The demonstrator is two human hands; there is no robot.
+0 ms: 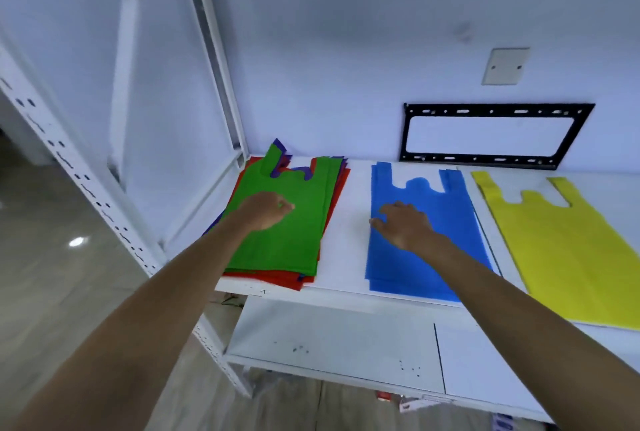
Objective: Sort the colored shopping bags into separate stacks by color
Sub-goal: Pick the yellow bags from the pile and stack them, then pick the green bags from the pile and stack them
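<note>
A mixed pile of bags lies at the left of the white shelf [346,247]. A green bag [298,226] is on top, with red bags [273,280] and purple bags [278,146] showing underneath. My left hand [266,210] rests on the green bag with its fingers curled; whether it pinches the fabric I cannot tell. In the middle lies a flat blue stack [450,222], and my right hand [403,222] presses on its left part with fingers spread. A yellow bag [568,247] lies flat at the right.
A white metal rack upright [83,184] slants down the left. A lower white shelf [332,340] sits below the front edge. On the wall behind are a black mounting bracket [495,134] and a blank wall plate [505,65].
</note>
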